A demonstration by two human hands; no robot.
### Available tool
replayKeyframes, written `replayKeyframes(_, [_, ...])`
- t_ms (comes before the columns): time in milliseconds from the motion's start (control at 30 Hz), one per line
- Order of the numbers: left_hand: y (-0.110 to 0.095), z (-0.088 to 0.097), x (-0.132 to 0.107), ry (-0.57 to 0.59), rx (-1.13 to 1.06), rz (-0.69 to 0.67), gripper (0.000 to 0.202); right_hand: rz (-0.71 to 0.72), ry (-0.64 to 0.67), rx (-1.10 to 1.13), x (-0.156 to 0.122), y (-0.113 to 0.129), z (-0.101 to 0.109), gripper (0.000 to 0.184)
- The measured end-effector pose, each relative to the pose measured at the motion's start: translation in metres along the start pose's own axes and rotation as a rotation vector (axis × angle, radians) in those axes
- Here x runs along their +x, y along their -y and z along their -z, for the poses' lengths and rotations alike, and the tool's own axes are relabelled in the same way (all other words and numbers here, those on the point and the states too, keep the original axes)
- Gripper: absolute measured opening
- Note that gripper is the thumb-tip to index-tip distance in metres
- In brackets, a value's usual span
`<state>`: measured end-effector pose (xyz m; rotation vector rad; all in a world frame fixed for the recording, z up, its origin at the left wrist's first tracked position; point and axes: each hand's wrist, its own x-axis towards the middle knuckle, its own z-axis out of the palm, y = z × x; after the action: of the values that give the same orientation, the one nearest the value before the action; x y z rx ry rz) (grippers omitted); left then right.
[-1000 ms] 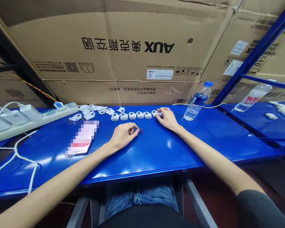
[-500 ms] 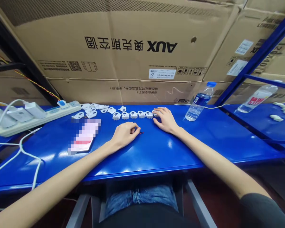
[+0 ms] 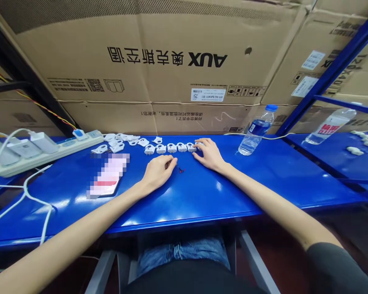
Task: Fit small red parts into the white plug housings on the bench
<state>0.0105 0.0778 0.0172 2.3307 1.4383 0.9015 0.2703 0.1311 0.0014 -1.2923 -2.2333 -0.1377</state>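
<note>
Several white plug-shaped pieces with ring tops [image 3: 171,148] stand in a row toward the back of the blue table. At the row's right end, my right hand [image 3: 211,155] curves its fingers and thumb around the last white plug [image 3: 200,145], mostly hiding it. My left hand [image 3: 158,171] rests in front of the row with its fingers curled and thumb pressed to them; whatever is inside is hidden. Just right of its fingertips lies a tiny red-and-black piece [image 3: 181,170], too small to name.
More white ring-topped pieces [image 3: 118,147] lie loosely at the back left, near a power strip [image 3: 76,147] with chargers and white cables. A pixelated phone [image 3: 108,177] lies at left. A water bottle [image 3: 253,134] stands right; cardboard boxes [image 3: 165,90] wall the back.
My left hand has drawn slightly left, away from the tiny red-and-black piece, which now shows more fully on the table. My right hand stays at the last plug. The view has shifted slightly.
</note>
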Motion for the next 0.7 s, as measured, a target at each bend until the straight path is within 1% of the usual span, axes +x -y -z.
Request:
replayKeyframes(133, [0.001, 0.0, 0.0, -0.02, -0.036, 0.01, 0.039, 0.022, -0.061, 0.034, 0.0, 0.002, 0.002, 0.024])
replayKeyframes(300, [0.0, 0.001, 0.002, -0.065, -0.134, 0.06, 0.028, 0.093, -0.094, 0.084, -0.006, 0.012, 0.01, 0.028])
replayKeyframes(500, [-0.004, 0.004, 0.003, -0.113, -0.235, 0.049, 0.021, 0.311, -0.202, 0.079, -0.015, 0.027, 0.012, 0.025])
replayKeyframes(600, [-0.004, 0.005, 0.004, -0.125, -0.252, 0.042, 0.02, 0.377, -0.203, 0.056, -0.016, 0.031, 0.013, 0.024])
replayKeyframes(700, [-0.002, 0.004, 0.005, -0.133, -0.257, 0.033, 0.017, 0.382, -0.163, 0.047, -0.016, 0.031, 0.014, 0.025])
